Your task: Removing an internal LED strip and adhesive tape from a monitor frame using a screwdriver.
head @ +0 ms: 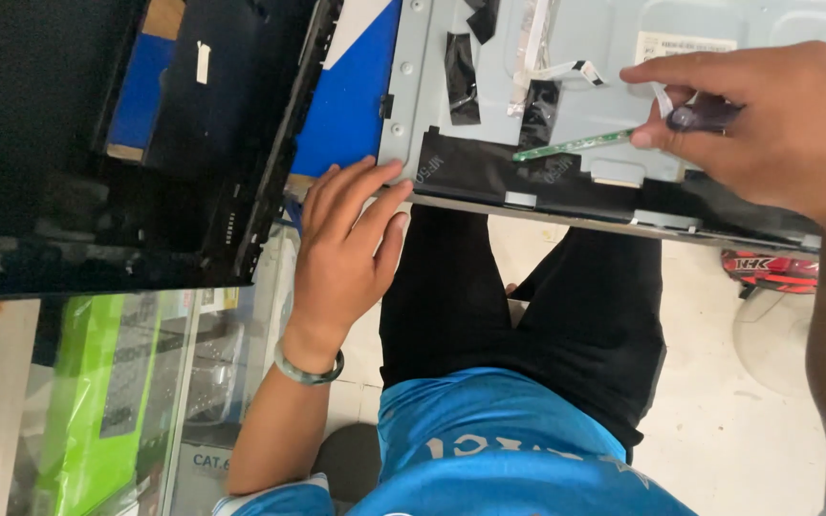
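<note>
Hands [346, 239] on panel [566, 105] — screwdriver [705, 117], seemingly.

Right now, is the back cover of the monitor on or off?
Off. The grey metal chassis, a flat ribbon cable and a narrow green circuit board lie exposed; the black back cover lies aside.

This looks like a small electronics repair shop. Under both hands lies a large grey stamped-metal back panel of a flat screen [576, 86], opened up, with black tape patches, white flat ribbon cables [566, 72] and a narrow green circuit strip [571, 145] exposed just beside the right hand [767, 124]. Left of the left hand [346, 248] rests a removed black plastic rear cover [97, 220], lying on a blue work surface [356, 105]. Below that hand stands a glass display counter [193, 382] holding boxed goods, among them a bright green carton [93, 401]. The floor beyond is pale tile.
</note>
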